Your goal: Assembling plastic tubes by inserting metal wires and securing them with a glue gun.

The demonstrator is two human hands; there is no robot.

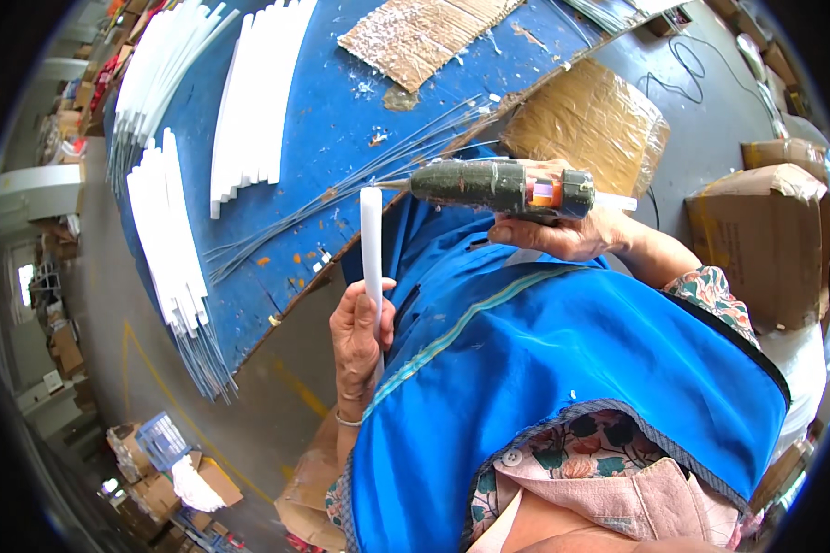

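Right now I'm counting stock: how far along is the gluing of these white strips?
Looks early to midway. Done: I cannot tell which strips are already glued. In hand: the left hand holds one white strip upright, and the right hand aims the glue gun at its top end. Left: stacks of white strips and thin wires lie on the blue table.

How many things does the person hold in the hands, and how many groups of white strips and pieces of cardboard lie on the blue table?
Dark hot glue gun, in the right hand: 1
White foam strip, in the left hand: 1
Groups of white strips on the blue table: 3
Corrugated cardboard sheet: 1
Total: 6
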